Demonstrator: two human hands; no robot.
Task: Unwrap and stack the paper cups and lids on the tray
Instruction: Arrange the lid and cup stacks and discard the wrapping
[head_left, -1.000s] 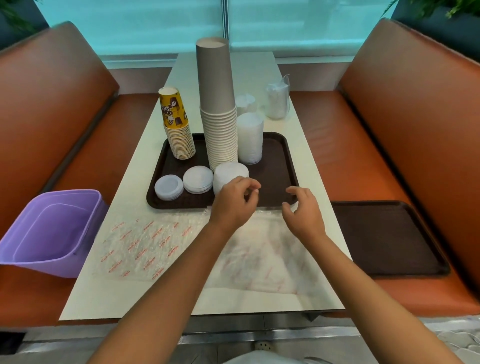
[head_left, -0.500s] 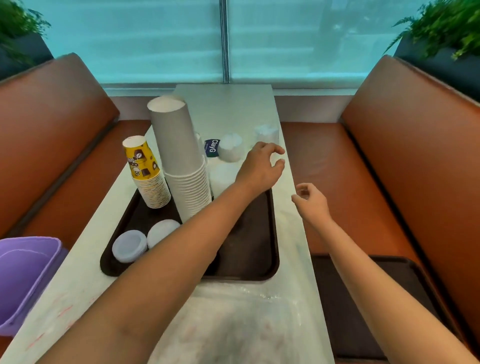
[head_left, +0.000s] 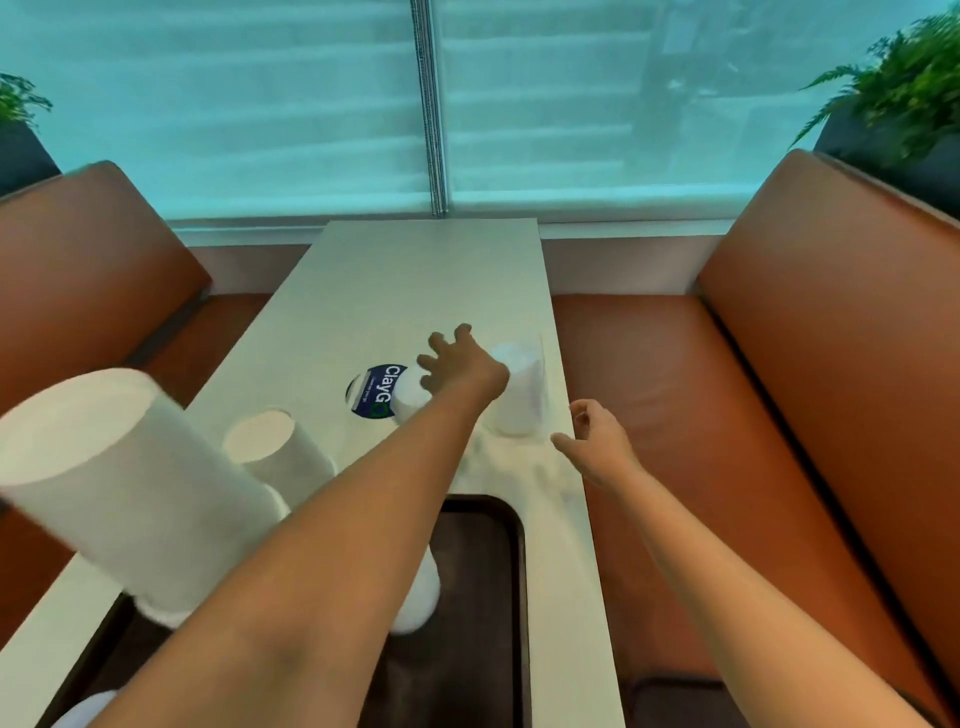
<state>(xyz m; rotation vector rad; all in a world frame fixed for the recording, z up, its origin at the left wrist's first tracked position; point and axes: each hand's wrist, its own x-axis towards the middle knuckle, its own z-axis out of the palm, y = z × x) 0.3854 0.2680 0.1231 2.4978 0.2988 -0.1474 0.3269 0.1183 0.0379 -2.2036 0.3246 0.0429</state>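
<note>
My left hand (head_left: 457, 364) stretches far over the table with fingers spread, just above a white wrapped pack with a blue ClayGo label (head_left: 382, 395). To its right stands a clear-wrapped stack of white lids (head_left: 522, 395), partly behind the hand. My right hand (head_left: 597, 441) hovers by the table's right edge, loosely curled and holding nothing. The tall grey cup stack (head_left: 130, 478) looms blurred at the left, with a shorter cup stack (head_left: 278, 449) behind it. My left forearm crosses the dark brown tray (head_left: 506, 571) and hides most of a white lid stack (head_left: 418, 603) on it.
The white table (head_left: 415, 280) runs to the window. Orange bench seats (head_left: 675, 415) flank it on both sides. Crumpled clear wrap (head_left: 519, 467) lies between the tray and the wrapped lids. Potted ferns (head_left: 904, 98) sit behind the right backrest.
My left hand has moved from the tray's near edge over the tray to the wrapped packs at the back. My right hand has followed forward. The view has shifted forward and up.
</note>
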